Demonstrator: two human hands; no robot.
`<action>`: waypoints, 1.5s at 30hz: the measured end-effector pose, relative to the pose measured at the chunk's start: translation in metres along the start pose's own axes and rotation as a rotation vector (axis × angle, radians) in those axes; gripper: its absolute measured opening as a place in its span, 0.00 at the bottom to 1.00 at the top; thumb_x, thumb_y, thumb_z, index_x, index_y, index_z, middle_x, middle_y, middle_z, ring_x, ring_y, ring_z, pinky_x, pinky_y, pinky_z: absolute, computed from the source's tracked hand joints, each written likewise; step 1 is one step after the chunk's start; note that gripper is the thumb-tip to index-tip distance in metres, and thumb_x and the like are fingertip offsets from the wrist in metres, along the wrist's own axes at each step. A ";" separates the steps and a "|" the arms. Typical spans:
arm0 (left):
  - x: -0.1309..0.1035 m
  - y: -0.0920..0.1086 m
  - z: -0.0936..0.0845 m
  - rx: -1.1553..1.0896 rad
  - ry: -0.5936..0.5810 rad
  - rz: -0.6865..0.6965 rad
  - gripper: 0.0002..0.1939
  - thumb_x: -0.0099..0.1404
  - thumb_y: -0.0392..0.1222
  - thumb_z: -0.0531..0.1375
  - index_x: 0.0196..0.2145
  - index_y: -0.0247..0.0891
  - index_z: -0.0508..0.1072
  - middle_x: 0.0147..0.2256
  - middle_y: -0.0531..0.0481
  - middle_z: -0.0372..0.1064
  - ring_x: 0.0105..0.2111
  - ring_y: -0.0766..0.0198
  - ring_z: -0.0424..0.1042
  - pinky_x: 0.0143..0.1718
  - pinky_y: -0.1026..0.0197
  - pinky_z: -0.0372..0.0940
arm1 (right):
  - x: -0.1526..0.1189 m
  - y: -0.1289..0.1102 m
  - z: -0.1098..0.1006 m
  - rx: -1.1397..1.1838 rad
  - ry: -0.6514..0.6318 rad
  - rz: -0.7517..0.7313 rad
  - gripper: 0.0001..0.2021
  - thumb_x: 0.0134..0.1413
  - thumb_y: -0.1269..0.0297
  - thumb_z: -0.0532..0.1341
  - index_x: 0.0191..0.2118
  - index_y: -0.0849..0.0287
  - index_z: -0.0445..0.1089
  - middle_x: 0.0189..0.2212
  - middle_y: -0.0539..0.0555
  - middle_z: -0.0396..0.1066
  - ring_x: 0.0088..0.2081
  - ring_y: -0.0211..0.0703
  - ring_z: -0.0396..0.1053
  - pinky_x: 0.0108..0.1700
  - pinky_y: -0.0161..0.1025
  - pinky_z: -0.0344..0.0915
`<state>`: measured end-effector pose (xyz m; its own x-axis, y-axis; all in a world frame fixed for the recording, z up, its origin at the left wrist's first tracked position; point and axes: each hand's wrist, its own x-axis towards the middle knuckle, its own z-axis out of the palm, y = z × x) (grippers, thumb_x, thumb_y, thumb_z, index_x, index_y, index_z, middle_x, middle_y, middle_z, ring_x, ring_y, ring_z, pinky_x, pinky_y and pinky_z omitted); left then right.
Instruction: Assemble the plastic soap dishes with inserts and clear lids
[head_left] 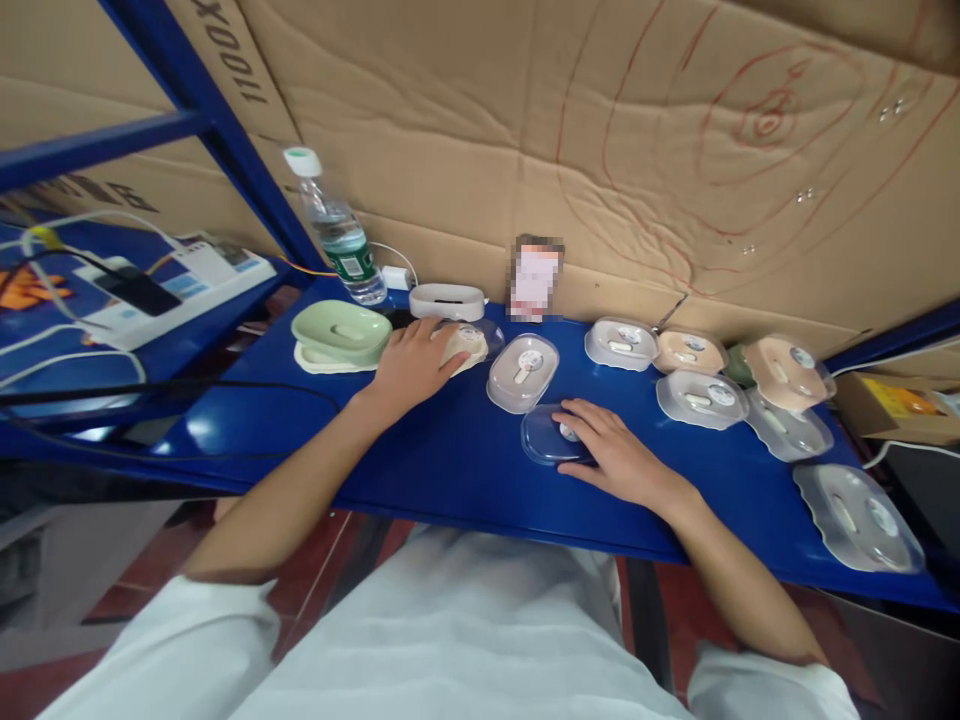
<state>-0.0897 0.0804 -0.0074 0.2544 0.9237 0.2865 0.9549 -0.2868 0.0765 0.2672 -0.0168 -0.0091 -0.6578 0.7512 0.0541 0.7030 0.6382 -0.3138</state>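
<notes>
My left hand (411,365) rests on a cream soap box with a clear lid (469,346), fingers laid over its left side. Just left of it sits a green soap box (341,332) stacked on a cream base. My right hand (616,455) lies flat on the blue shelf (450,460), its fingers on a loose clear lid (541,440). Between the hands stands a white soap box with a clear lid (523,373).
A water bottle (337,230) and a white tray (448,300) stand at the back by the cardboard wall. Several more lidded soap boxes (701,397) crowd the right side, and clear lids (859,517) lie near the right front edge. A power strip (187,280) lies on the left shelf.
</notes>
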 end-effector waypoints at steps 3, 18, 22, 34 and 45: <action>-0.005 0.000 0.007 -0.056 0.009 0.029 0.30 0.77 0.57 0.57 0.67 0.38 0.71 0.67 0.32 0.66 0.64 0.36 0.68 0.62 0.40 0.66 | 0.001 0.000 -0.001 0.006 -0.003 0.005 0.34 0.71 0.50 0.65 0.76 0.49 0.56 0.75 0.64 0.57 0.76 0.64 0.55 0.73 0.68 0.60; 0.006 -0.021 0.007 -0.335 0.160 -0.029 0.26 0.78 0.57 0.53 0.58 0.34 0.76 0.57 0.36 0.76 0.61 0.46 0.73 0.66 0.47 0.65 | 0.001 -0.002 -0.004 0.011 -0.022 0.013 0.33 0.72 0.50 0.64 0.76 0.51 0.57 0.76 0.64 0.56 0.77 0.63 0.54 0.73 0.67 0.60; 0.007 -0.024 0.006 -0.305 0.161 -0.049 0.21 0.75 0.51 0.55 0.57 0.36 0.75 0.56 0.37 0.76 0.61 0.46 0.73 0.66 0.47 0.65 | 0.001 -0.002 -0.003 0.018 -0.020 0.015 0.34 0.72 0.50 0.64 0.76 0.49 0.56 0.76 0.64 0.56 0.77 0.64 0.54 0.73 0.67 0.60; 0.000 -0.021 -0.012 -0.230 0.065 0.035 0.11 0.71 0.45 0.56 0.42 0.41 0.77 0.43 0.43 0.78 0.46 0.50 0.78 0.50 0.52 0.71 | 0.001 -0.001 -0.003 0.017 -0.003 0.016 0.36 0.70 0.50 0.66 0.77 0.48 0.56 0.75 0.64 0.58 0.76 0.63 0.55 0.72 0.67 0.61; -0.012 -0.021 -0.034 -0.202 -0.392 0.168 0.09 0.66 0.47 0.59 0.39 0.45 0.78 0.40 0.48 0.82 0.40 0.52 0.80 0.38 0.58 0.67 | 0.003 0.002 -0.004 0.028 -0.009 0.034 0.36 0.69 0.48 0.67 0.76 0.49 0.58 0.76 0.64 0.56 0.77 0.62 0.54 0.74 0.66 0.59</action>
<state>-0.1181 0.0664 0.0195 0.4786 0.8753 -0.0686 0.8566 -0.4484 0.2552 0.2677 -0.0132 -0.0060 -0.6366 0.7704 0.0341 0.7170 0.6076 -0.3417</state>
